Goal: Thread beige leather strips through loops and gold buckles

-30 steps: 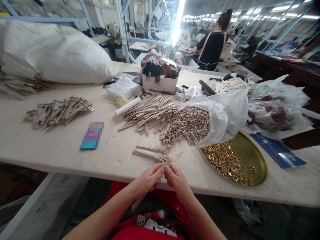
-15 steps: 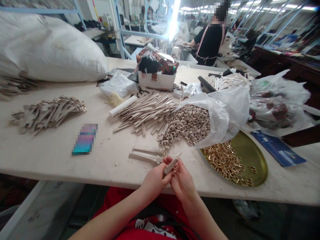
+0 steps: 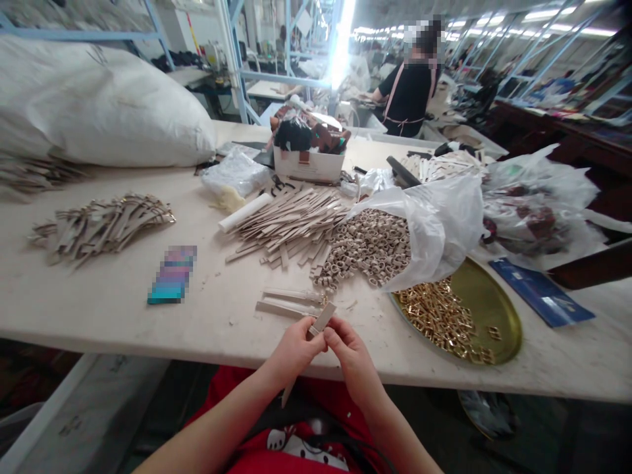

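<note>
My left hand [image 3: 295, 347] and my right hand [image 3: 351, 355] meet at the near edge of the table [image 3: 99, 289]. Both pinch one beige strap [image 3: 322, 320], whose top end sticks up between the fingertips and whose lower end hangs below my left hand. Two finished straps [image 3: 289, 302] lie just beyond my hands. Further back are a pile of beige straps [image 3: 286, 224] and a heap of small beige loops [image 3: 368, 247] spilling from a white plastic bag [image 3: 439, 224]. A brass tray [image 3: 486, 306] holding gold buckles [image 3: 437, 316] sits right of my hands.
A second strap pile [image 3: 101, 224] lies at the left, behind it a big white sack [image 3: 99, 105]. A white box [image 3: 309, 161] of dark scraps, a white roll [image 3: 245, 212], clear bags [image 3: 538, 204] and a blue card [image 3: 540, 299] crowd the table. Another person [image 3: 409, 85] works at the far bench.
The strap's tip stood higher, over the table edge, half a second ago; my hands have dropped back toward my lap and slid along the strap. The view has shifted slightly.
</note>
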Demonstrator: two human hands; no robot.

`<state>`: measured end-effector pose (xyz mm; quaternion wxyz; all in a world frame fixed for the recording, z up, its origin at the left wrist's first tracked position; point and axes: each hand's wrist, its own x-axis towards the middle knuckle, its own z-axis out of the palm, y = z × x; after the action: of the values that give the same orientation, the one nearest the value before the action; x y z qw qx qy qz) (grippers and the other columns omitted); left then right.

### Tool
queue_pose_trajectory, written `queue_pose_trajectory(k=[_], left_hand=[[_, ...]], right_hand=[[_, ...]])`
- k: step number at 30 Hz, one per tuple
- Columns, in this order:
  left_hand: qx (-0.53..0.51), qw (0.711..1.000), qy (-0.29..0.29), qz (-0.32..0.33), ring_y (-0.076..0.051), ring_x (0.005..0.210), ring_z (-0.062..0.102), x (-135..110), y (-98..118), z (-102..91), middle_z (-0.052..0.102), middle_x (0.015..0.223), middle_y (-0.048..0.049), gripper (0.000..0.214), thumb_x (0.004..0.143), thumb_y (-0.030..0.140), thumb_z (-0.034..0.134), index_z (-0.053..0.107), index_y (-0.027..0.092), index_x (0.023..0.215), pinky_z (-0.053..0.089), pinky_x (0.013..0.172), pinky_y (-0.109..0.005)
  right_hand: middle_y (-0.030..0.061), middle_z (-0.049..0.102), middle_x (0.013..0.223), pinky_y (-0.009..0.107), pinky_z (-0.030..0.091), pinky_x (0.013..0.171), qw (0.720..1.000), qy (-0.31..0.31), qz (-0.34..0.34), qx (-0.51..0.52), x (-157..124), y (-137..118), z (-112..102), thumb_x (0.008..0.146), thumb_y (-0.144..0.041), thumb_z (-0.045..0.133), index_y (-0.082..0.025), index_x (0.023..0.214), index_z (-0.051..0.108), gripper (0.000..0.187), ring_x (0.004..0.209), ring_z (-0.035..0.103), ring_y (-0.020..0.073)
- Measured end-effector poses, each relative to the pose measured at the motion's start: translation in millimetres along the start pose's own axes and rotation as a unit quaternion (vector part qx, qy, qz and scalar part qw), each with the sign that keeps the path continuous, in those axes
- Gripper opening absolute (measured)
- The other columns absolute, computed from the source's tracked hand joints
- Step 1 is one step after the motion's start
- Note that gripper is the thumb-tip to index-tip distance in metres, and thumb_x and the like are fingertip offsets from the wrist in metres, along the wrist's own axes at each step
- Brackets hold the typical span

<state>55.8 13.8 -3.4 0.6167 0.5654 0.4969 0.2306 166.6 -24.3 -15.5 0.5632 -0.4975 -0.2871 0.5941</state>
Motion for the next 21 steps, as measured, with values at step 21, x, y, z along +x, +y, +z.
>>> queue_pose_trajectory(k=[21], left_hand=[[-0.107,0.972,-0.185,-0.095,-0.003,0.034,0.026,-27,-8,-14.3,0.046,0.050,0.0069,0.026,0.080,0.041,0.042,0.048,0.016,0.082,0.013,0.035,-0.017]], right_hand=[[-0.0032,0.056,0.064,0.019,0.039,0.046,0.991,-0.001,0.086,0.103,-4,8,-21,0.063,-0.031,0.072,-0.018,0.080,0.063,0.023,0.047,0.046,0.0056]])
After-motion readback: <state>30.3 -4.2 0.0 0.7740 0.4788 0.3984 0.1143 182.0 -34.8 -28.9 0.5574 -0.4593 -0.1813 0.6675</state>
